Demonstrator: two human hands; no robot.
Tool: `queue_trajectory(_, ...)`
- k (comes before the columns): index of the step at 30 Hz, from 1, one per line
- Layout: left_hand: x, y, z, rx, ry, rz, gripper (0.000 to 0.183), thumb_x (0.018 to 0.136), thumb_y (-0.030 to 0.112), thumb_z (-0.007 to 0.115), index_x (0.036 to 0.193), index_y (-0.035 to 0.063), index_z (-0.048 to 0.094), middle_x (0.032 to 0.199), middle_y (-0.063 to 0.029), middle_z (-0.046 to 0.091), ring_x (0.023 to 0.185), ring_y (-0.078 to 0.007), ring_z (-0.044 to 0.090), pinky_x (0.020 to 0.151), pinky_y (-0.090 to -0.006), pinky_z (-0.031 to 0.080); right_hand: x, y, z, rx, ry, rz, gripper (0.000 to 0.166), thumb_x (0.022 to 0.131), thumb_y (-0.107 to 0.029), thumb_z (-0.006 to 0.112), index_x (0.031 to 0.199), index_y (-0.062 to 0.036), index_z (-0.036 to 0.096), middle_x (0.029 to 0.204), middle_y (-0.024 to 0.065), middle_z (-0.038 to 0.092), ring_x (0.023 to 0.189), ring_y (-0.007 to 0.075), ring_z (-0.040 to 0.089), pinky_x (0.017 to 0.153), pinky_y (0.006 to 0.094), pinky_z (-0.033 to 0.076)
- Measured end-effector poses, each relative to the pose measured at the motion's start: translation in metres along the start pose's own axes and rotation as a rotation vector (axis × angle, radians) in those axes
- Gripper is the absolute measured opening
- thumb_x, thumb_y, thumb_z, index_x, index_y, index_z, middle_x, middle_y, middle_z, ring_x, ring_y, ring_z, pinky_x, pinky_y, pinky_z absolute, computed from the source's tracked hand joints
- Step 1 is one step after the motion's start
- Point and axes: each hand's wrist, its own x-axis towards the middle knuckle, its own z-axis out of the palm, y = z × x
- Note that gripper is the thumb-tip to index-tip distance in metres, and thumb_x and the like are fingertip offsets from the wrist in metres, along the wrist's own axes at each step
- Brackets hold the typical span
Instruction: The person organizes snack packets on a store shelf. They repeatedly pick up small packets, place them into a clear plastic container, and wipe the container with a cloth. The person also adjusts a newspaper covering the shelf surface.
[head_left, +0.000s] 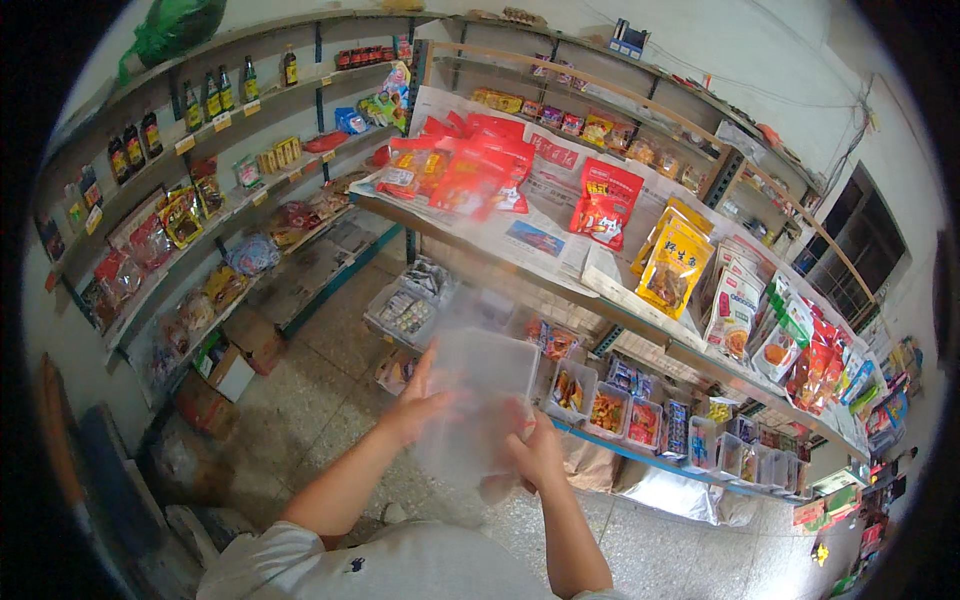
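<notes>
A translucent plastic container (487, 367), blurred, is held between my two hands in front of my body. My left hand (420, 401) rests along its left side, fingers spread against it. At its lower right my right hand (534, 446) grips the edge, with something reddish by the fingers. Ahead, red snack packets (480, 169) lie piled on a newspaper-lined shelf (555, 259). A single red packet (606, 202) lies apart from them, left of yellow packets (671, 266) and white packets (733, 307).
Clear plastic bins of small packets (607, 409) line the lower shelf. Wall shelves on the left hold dark bottles (135, 154) and bagged goods (180, 217). Cardboard boxes (225, 367) stand on the floor at left. A tub of wrapped items (405, 311) sits below the shelf's left end.
</notes>
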Motion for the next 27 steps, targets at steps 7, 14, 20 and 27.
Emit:
queue_trajectory(7,0.001,-0.021,-0.005,0.227,0.146,0.122,0.128,0.085,0.027,0.088,0.174,0.0401,-0.003,0.172,-0.0184,0.033,0.139,-0.0424,0.059,0.101,-0.0632,0.058,0.003,-0.014,-0.01,0.01,0.076,-0.005,0.061,0.088,-0.03,0.083,0.139,-0.0015,0.065,0.124,0.0234,0.074,0.116,0.0366,0.073,0.1,0.0441,0.057)
queue_trajectory(14,0.003,-0.005,-0.015,0.062,0.296,0.071,0.117,0.089,0.012,0.08,0.177,0.0271,0.003,0.173,-0.0113,0.029,0.137,-0.0305,0.057,0.101,-0.0488,0.06,-0.01,-0.061,-0.072,0.298,0.41,-0.288,0.054,0.089,-0.013,0.075,0.139,0.0013,0.062,0.126,0.0218,0.072,0.117,0.0391,0.071,0.102,0.0455,0.055)
queue_trajectory(20,0.006,-0.046,0.007,0.227,0.177,0.305,0.125,0.083,0.024,0.087,0.177,0.0217,0.005,0.173,-0.0111,0.027,0.152,-0.0307,0.043,0.12,-0.0468,0.045,0.024,-0.105,0.012,-0.051,0.489,-0.453,0.07,0.087,-0.007,0.074,0.152,-0.0018,0.049,0.145,0.0302,0.057,0.136,0.0489,0.055,0.114,0.0528,0.047)
queue_trajectory(27,0.02,-0.049,-0.005,0.574,0.223,0.514,0.128,0.079,0.029,0.09,0.177,0.0182,0.009,0.172,-0.0159,0.03,0.155,-0.0313,0.037,0.126,-0.0468,0.036,0.05,-0.06,0.056,0.03,-0.07,-0.695,0.053,0.092,-0.015,0.073,0.142,-0.001,0.064,0.159,0.0271,0.049,0.14,0.0501,0.053,0.117,0.0536,0.045)
